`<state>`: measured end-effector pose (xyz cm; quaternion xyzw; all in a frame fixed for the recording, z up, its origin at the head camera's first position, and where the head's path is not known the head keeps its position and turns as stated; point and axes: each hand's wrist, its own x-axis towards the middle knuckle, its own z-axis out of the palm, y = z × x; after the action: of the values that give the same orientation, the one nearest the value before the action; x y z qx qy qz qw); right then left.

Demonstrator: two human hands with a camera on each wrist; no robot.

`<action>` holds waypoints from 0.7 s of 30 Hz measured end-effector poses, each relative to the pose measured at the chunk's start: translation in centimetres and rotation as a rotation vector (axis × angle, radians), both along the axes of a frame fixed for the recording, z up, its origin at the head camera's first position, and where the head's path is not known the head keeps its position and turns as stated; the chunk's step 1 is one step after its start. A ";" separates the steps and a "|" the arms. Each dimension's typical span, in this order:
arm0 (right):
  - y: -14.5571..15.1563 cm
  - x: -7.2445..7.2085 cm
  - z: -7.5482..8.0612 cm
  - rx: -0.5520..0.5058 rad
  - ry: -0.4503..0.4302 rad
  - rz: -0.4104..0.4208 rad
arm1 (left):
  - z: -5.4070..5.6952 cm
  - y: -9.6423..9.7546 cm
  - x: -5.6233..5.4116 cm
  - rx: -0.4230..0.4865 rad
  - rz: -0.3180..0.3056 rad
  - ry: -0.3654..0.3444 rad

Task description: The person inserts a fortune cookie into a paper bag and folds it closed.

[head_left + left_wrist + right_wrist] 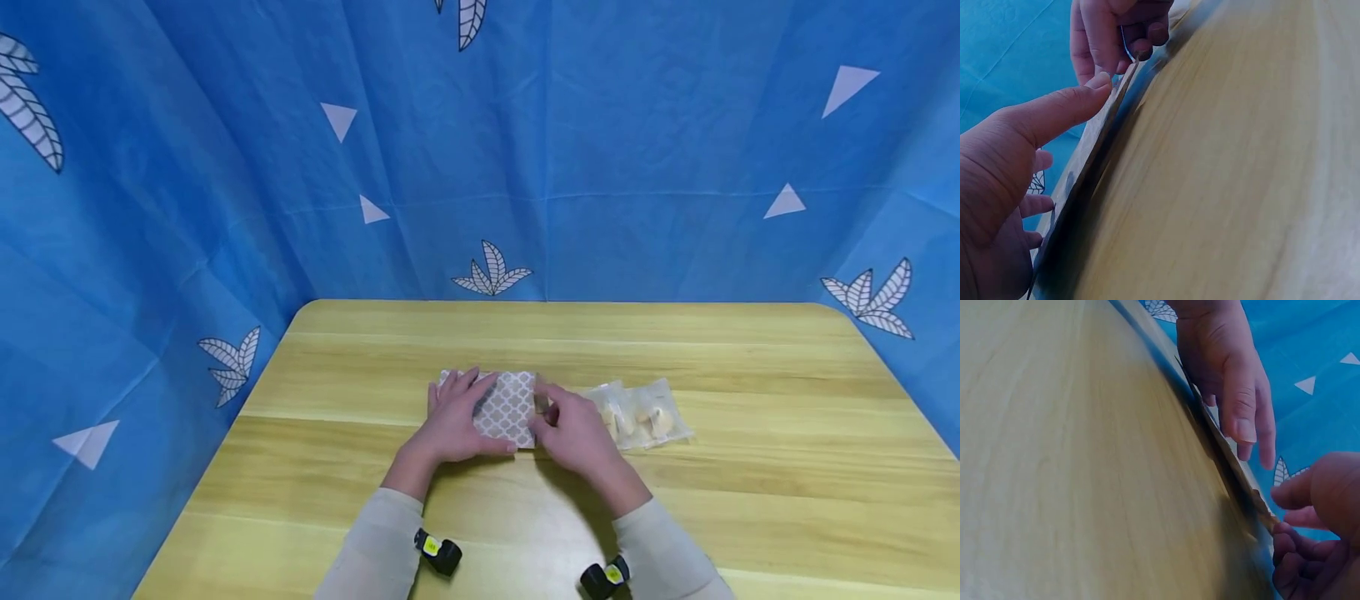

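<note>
A flat packet [507, 408] with a grey-and-white lattice pattern lies on the table, its thin brown edge showing in both wrist views. My left hand [457, 421] rests across its left part with fingers spread and the thumb stretched along the near edge. At the packet's right end, my right hand [577, 429] pinches the edge between thumb and curled fingers. In the right wrist view, the right hand [1319, 531] is at the brown end, with the left hand [1229, 375] farther along. The packet's underside is hidden.
Clear plastic sachets [660, 419] with pale pieces inside lie just right of my right hand, overlapping each other. The wooden table [750, 517] has rounded far corners. A blue patterned curtain [637, 167] hangs behind it and at the sides.
</note>
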<state>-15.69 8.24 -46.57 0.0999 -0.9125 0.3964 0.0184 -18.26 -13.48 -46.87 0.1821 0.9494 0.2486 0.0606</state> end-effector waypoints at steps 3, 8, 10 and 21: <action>-0.1 0.0 -0.1 0.018 -0.006 -0.010 | -0.3 -0.1 -0.1 -0.008 0.007 0.002; -0.2 -0.1 0.0 0.041 -0.007 -0.024 | -0.6 -0.1 -0.2 -0.011 0.012 0.003; -0.2 -0.1 0.1 0.043 -0.017 -0.027 | -0.6 -0.1 -0.1 -0.014 0.014 0.004; -0.3 -0.3 -0.1 0.040 -0.044 -0.048 | -0.3 0.1 0.2 -0.005 0.000 0.000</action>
<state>-16.03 7.98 -46.72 0.0696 -0.9225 0.3797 0.0060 -18.10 -13.35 -47.16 0.1822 0.9500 0.2461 0.0611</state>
